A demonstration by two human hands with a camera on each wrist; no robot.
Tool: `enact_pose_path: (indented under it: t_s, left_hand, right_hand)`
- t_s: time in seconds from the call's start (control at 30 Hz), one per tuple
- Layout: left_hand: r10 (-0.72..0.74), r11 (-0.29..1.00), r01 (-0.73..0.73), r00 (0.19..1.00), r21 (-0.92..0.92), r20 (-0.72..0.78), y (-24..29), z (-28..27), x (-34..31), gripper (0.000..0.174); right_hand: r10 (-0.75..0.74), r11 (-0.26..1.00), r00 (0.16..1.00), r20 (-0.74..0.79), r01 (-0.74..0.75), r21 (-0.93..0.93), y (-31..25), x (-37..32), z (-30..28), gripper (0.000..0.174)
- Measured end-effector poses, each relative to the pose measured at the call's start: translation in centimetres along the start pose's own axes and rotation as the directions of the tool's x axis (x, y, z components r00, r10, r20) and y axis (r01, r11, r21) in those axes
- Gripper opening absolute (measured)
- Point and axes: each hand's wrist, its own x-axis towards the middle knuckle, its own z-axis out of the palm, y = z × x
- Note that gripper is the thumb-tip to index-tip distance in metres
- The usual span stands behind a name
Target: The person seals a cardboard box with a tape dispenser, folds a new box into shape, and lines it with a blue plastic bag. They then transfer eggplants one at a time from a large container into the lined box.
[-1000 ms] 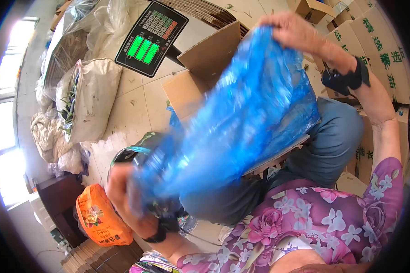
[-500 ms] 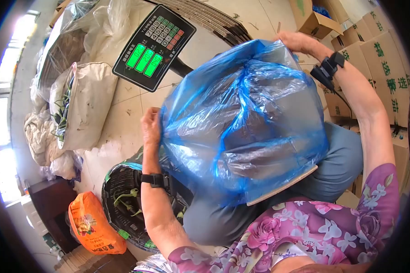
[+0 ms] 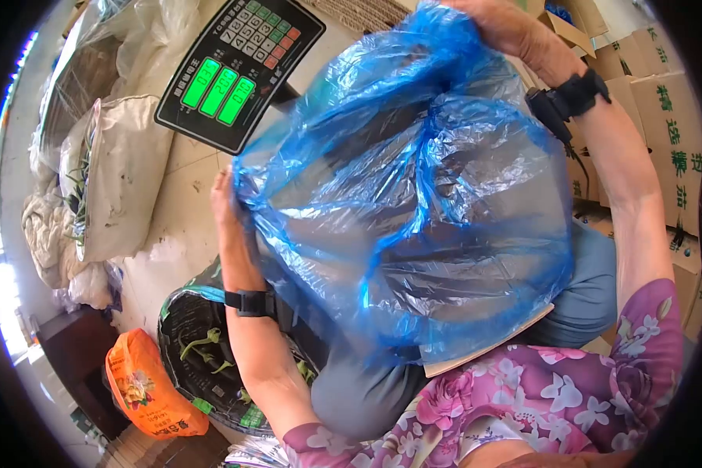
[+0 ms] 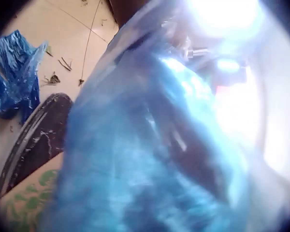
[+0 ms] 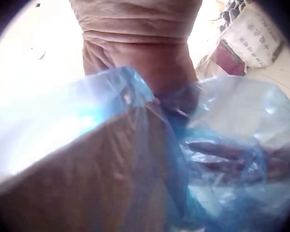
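A thin blue plastic bag [image 3: 491, 156] is spread wide over a cardboard box [image 3: 487, 343] at the person's knees. The box's near edge sticks out below the film, and most of it shows only dimly through the plastic. At the bag's left edge, the left hand [image 3: 225, 204] pinches the gathered film; its fingers are partly hidden. The right hand [image 3: 515, 33] grips the far right edge, where the film bunches. Seen from the right wrist, the film drapes over a box corner just beneath the right hand [image 5: 145, 63]. Blurred blue film fills the left wrist view.
A scale display [image 3: 242, 70] with green digits stands at the far left of the bag. A black basket [image 3: 199, 366] with green stems sits by the left forearm, beside an orange bag [image 3: 152, 390]. A full sack [image 3: 129, 179] leans farther left. Printed cartons [image 3: 655, 132] stack at right.
The blue bag swung out from a blurred, narrow shape and now lies spread over the box. Both hands have moved away from the body, the left one up along the bag's left side.
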Motion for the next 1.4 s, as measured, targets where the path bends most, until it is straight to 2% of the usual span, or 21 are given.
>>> enact_pose_path:
  t_s: [0.07, 0.13, 0.2, 0.27, 0.4, 0.43, 0.53, 0.67, 0.83, 0.87, 0.9, 0.93, 0.97, 1.0, 1.03, 1.1, 1.17, 1.2, 1.3, 1.37, 1.4]
  left_hand:
    - [-0.063, 0.996, 0.067, 0.996, 0.060, -0.069, 2.4, 1.1, -2.0, 0.007]
    - [-0.172, 0.976, 0.176, 0.984, 0.126, -0.046, 1.1, 1.1, -1.4, 0.008]
    - [-0.114, 0.986, 0.113, 0.994, 0.123, 0.001, -1.1, 2.5, -1.6, 0.010]
    - [-0.141, 0.959, 0.086, 0.971, 0.268, 0.195, -2.0, 4.2, -0.9, 0.014]
    - [-0.271, 0.953, 0.224, 0.932, 0.207, 0.242, 0.8, 7.9, -3.0, 0.018]
    - [-0.319, 0.948, 0.310, 0.925, 0.075, 0.206, 0.9, 8.2, -4.1, 0.018]
    - [-0.345, 0.937, 0.322, 0.912, 0.136, 0.220, -1.3, 6.7, -4.9, 0.019]
    - [-0.358, 0.900, 0.288, 0.916, 0.328, 0.179, -3.8, 3.0, -6.4, 0.020]
    - [-0.217, 0.840, 0.137, 0.971, 0.526, 0.095, -3.0, -3.3, -5.4, 0.022]
    - [-0.207, 0.821, 0.131, 0.975, 0.556, 0.076, -2.6, -5.0, -5.5, 0.023]
    - [-0.206, 0.803, 0.134, 0.977, 0.580, 0.059, -1.6, -6.7, -5.5, 0.023]
    - [-0.205, 0.785, 0.139, 0.978, 0.603, 0.042, -0.7, -8.6, -5.4, 0.024]
    - [-0.191, 0.754, 0.134, 0.981, 0.643, 0.019, 0.1, -9.7, -5.9, 0.026]
    - [-0.263, 0.766, 0.236, 0.964, 0.598, -0.044, 3.6, -7.4, -8.2, 0.026]
    - [-0.196, 0.769, 0.162, 0.981, 0.619, -0.014, 5.3, -7.1, -9.2, 0.026]
    - [-0.093, 0.757, 0.054, 0.995, 0.651, 0.026, 9.5, -4.2, -11.7, 0.026]
    - [-0.041, 0.747, 0.004, 0.998, 0.664, 0.040, 14.0, 1.2, -14.4, 0.026]
    - [-0.016, 0.657, -0.042, 0.997, 0.753, 0.069, 15.8, 3.0, -15.3, 0.026]
    - [0.081, 0.501, -0.112, 0.993, 0.858, 0.083, 17.9, 3.0, -15.6, 0.027]
    - [0.291, 0.466, -0.177, 0.956, 0.867, 0.039, 18.4, -0.2, -14.3, 0.026]
    - [0.307, 0.460, -0.185, 0.951, 0.868, 0.040, 18.8, -0.4, -14.5, 0.026]
  right_hand:
    - [0.114, 0.986, 0.993, -0.030, -0.110, 0.125, 1.6, 0.6, -2.4, 0.025]
    - [0.174, 0.963, 0.984, 0.047, -0.160, -0.216, 2.1, -0.3, -2.8, 0.036]
    - [0.138, 0.965, 0.989, 0.054, -0.122, -0.233, 2.8, -0.1, -1.4, 0.036]
    - [0.093, 0.982, 0.994, 0.059, -0.082, -0.172, 3.0, -0.1, -0.3, 0.036]
    - [0.196, 0.909, 0.979, 0.049, -0.163, -0.383, 5.8, -2.0, -3.0, 0.037]
    - [0.239, 0.854, 0.969, 0.058, -0.181, -0.488, 6.4, -3.2, -3.5, 0.037]
    - [0.349, 0.676, 0.934, 0.084, -0.188, -0.713, 8.4, -7.6, -3.5, 0.037]
    - [0.357, 0.557, 0.931, 0.076, -0.147, -0.818, 10.9, -9.6, -2.6, 0.037]
    - [0.296, 0.432, 0.941, -0.162, -0.283, -0.856, 10.9, -7.3, -6.5, 0.038]
    - [0.159, 0.435, 0.938, -0.309, -0.347, -0.831, 11.7, -7.2, -8.6, 0.037]
    - [0.000, 0.632, 0.951, -0.309, -0.239, -0.737, 11.4, -7.7, -10.0, 0.038]
    - [0.108, 0.693, 0.927, -0.360, -0.330, -0.641, 2.7, -9.4, -4.9, 0.025]
    - [0.065, 0.705, 0.910, -0.410, -0.333, -0.626, -0.1, -10.2, -3.0, 0.023]
    - [0.096, 0.686, 0.931, -0.352, -0.318, -0.655, -3.2, -11.3, -0.7, 0.024]
    - [0.124, 0.667, 0.948, -0.294, -0.299, -0.683, -5.2, -12.5, 1.2, 0.025]
    - [0.167, 0.736, 0.977, 0.132, -0.034, -0.676, -5.4, -14.4, 3.0, 0.030]
    - [0.025, 0.675, 0.952, 0.305, 0.209, -0.708, -5.9, -16.3, 7.5, 0.034]
    - [-0.024, 0.644, 0.932, 0.362, 0.291, -0.708, -5.7, -16.9, 9.3, 0.035]
    - [-0.140, 0.604, 0.822, 0.553, 0.513, -0.610, -3.2, -17.0, 11.3, 0.027]
    - [0.273, 0.412, 0.728, 0.629, 0.503, -0.760, -2.4, -16.3, 11.2, 0.017]
    - [0.261, 0.403, 0.731, 0.631, 0.511, -0.759, -2.4, -16.2, 11.0, 0.017]
